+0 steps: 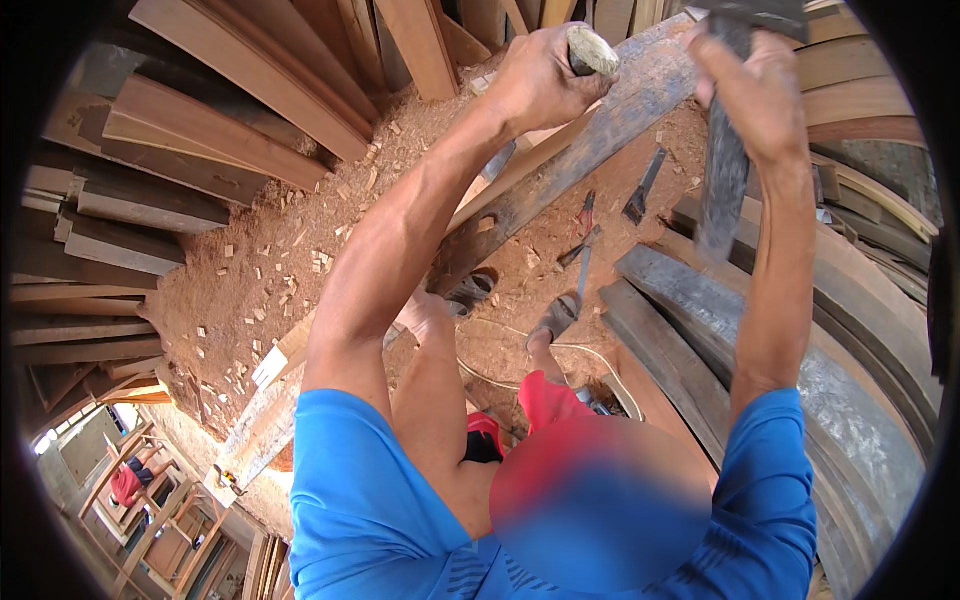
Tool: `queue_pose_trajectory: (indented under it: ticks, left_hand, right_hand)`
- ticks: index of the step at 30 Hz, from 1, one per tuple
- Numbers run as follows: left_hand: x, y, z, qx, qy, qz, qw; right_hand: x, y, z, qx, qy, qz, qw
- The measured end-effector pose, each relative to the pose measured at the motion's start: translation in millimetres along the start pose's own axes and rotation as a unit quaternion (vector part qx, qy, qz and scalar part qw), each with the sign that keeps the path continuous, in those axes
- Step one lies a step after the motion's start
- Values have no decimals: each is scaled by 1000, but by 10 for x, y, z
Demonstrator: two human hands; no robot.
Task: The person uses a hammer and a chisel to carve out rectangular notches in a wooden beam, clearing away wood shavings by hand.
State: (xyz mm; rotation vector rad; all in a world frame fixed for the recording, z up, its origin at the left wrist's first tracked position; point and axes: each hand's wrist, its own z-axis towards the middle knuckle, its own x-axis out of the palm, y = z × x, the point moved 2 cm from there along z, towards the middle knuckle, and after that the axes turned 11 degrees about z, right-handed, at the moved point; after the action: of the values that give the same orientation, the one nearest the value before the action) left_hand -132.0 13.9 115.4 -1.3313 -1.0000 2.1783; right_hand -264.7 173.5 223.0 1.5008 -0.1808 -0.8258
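Observation:
My left hand (545, 85) is closed round the handle of an upright chisel (592, 50); the frayed, pale handle end pokes out above the fist. Behind my forearm, a sliver of grey metal blade shows over a reddish wooden piece (525, 170). That piece lies along a worn, dark-stained beam (600, 135). Raised at the upper right, my right hand (765, 100) grips a mallet (725, 190), blurred by motion. Its dark head (760, 14) is cut off by the top edge, and its long grey handle hangs below my fist.
Wood chips and sawdust cover the ground. Red-handled pliers (587, 212) and a flat metal tool (645, 187) lie near my sandalled feet. Boards (255, 75) lean at the left; curved timbers (800, 330) are stacked at the right. A person (128, 482) is in the far lower left.

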Motion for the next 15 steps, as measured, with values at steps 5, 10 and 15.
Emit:
queue_pose_trajectory:
  ticks: [5,10,15]
  left_hand:
    - [-171,-38,-83,18,-9,-29,999]
    - [-237,-7,-205,32,-29,-30,999]
    - [-196,39,-161,2,-18,-15,1000]
  right_hand:
    - [299,-259,-168,-103,13,-418,903]
    - [53,1,-53,5,-8,-178,984]
    - [88,47,49,-110,5,-238,965]
